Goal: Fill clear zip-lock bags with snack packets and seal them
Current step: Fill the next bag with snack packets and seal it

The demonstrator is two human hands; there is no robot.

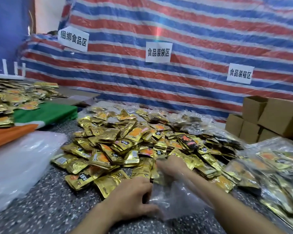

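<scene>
**Bag held at the mouth, packets not yet in**

From my station, starting at the left: a slack heap of empty clear bags [20,166] lies on the speckled table [49,208], well apart from the work. Next comes the left hand [130,196], fingers curled and pinching the near edge of the clear zip-lock bag [174,196], which lies crumpled on the table just in front of the pile of gold snack packets [125,141]. I see no packets inside it. The right hand [171,166] rests on the pile's near edge with film draped about its wrist. It is blurred, so I cannot tell whether it has hold of any packets. Filled bags [277,174] are stacked at the far right.

The risks I judge from here:

- The film is thin and slippery, and a one-sided pinch may let the mouth fall shut – packets would then slide off onto the table.
- A corner caught in the zip track would stop the seal.
- Overfilling would strain the seal.
</scene>
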